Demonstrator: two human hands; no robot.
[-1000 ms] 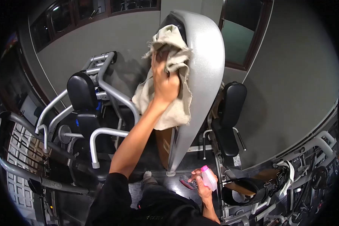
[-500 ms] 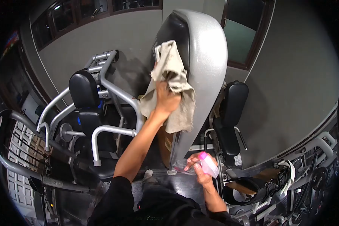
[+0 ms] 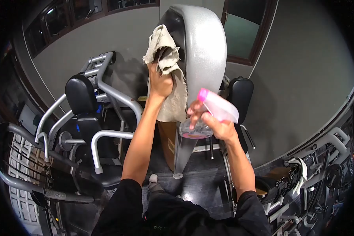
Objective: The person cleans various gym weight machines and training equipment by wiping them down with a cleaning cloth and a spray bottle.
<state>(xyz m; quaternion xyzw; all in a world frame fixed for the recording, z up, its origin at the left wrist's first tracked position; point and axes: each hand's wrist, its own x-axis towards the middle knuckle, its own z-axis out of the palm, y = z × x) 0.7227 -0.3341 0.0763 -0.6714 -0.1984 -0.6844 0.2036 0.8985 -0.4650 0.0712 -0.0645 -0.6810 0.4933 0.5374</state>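
Note:
My left hand [image 3: 160, 82] is closed on a ragged beige cloth [image 3: 174, 96], which is bunched above the fingers and hangs down below them. The cloth lies against the black panel [image 3: 174, 25] on the near left side of a tall silver machine housing [image 3: 206, 47]. In my right hand [image 3: 220, 126] is a spray bottle [image 3: 196, 129] with a pink nozzle and a whitish-pink head. The clear bottle body hangs in front of the lower housing, and my fingers wrap around its neck by the trigger.
A machine with a black padded seat [image 3: 82, 94] and silver bars stands left. Another black backrest [image 3: 240, 96] is behind my right hand. Metal racks and a white towel [image 3: 301, 175] show at the lower right; a curved rail [image 3: 63, 193] runs along the lower left.
My right hand has risen with the spray bottle, from low by the floor to beside the housing. My left hand and the cloth have shifted up and left. The view has moved slightly.

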